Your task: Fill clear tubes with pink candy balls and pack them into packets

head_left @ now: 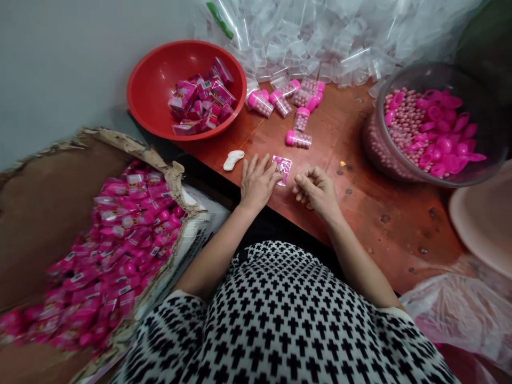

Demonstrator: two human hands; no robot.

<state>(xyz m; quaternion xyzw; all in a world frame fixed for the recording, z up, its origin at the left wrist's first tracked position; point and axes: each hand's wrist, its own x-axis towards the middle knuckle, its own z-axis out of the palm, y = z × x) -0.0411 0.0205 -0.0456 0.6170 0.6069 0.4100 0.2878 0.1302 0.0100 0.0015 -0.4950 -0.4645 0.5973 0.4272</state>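
My left hand (257, 181) lies flat on the brown table (384, 213), fingers stretched out, fingertips resting on a small pink sachet (282, 168). My right hand (315, 190) sits just right of the sachet with its fingers curled in; whether anything is in them is hidden. A white lump (233, 159) lies on the table left of my left hand. Several small clear tubes with pink caps (298, 137), filled with pink beads, lie farther back.
A red bowl (160, 80) of pink sachets stands at the back left. A clear bowl (472, 176) of pink beads and caps is at the right. A torn cardboard box (48, 202) full of pink packets sits at left. Empty clear tubes (320, 37) pile up behind.
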